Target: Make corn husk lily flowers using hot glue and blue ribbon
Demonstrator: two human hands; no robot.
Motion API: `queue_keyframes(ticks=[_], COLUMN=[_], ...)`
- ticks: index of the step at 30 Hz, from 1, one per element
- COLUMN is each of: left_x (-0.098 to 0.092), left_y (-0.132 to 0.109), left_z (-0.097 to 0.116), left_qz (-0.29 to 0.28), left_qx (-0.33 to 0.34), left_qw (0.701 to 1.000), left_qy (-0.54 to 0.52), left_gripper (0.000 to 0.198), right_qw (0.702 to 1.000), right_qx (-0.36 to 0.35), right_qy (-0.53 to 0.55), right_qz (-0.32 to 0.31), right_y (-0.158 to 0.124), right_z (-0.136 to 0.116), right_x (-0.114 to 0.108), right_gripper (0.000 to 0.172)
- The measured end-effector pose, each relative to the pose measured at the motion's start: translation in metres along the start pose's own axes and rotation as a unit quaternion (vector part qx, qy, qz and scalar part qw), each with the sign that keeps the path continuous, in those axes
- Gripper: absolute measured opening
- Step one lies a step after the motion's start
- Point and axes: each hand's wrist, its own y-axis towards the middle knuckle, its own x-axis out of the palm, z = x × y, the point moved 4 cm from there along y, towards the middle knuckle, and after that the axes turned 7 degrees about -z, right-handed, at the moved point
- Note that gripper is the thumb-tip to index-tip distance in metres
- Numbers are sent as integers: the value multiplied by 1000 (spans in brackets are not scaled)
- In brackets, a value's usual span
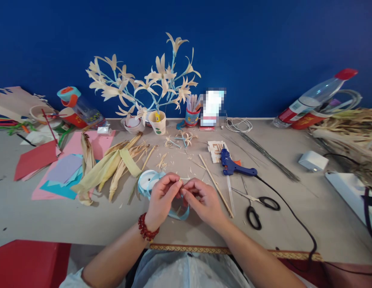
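My left hand and my right hand meet over the front middle of the table, fingertips pinched close together. Between them shows a small pale sliver, too small to name surely. A roll of light blue ribbon lies just left of my left hand, partly covered by it. A loop of the blue ribbon hangs or lies below my fingers. Beyond them, a few finished pale husk flowers rest on the table among small scraps.
Dried corn husks and coloured paper lie left. A cup holds a branch of husk flowers. To the right are a blue glue gun, black-handled scissors, a thin stick, wires and a power strip.
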Motion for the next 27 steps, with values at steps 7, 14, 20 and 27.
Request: queue_keyframes(ticks=[7, 14, 20, 27], left_x=[5, 8, 8, 8], left_y=[-1, -2, -2, -2], left_z=[10, 10, 4, 4], left_qz=[-28, -39, -52, -66], left_qx=[25, 19, -19, -17], left_qw=[995, 993, 998, 997], left_qy=[89, 109, 39, 35], left_gripper=[16, 16, 16, 16], right_qw=[980, 965, 976, 979], right_qx=[-143, -210, -164, -163], right_qy=[-100, -124, -90, -69], right_qz=[92, 98, 110, 100], right_y=[-3, -1, 0, -1], right_z=[-12, -18, -13, -13], right_x=[-17, -18, -19, -18], right_gripper=[14, 13, 7, 7])
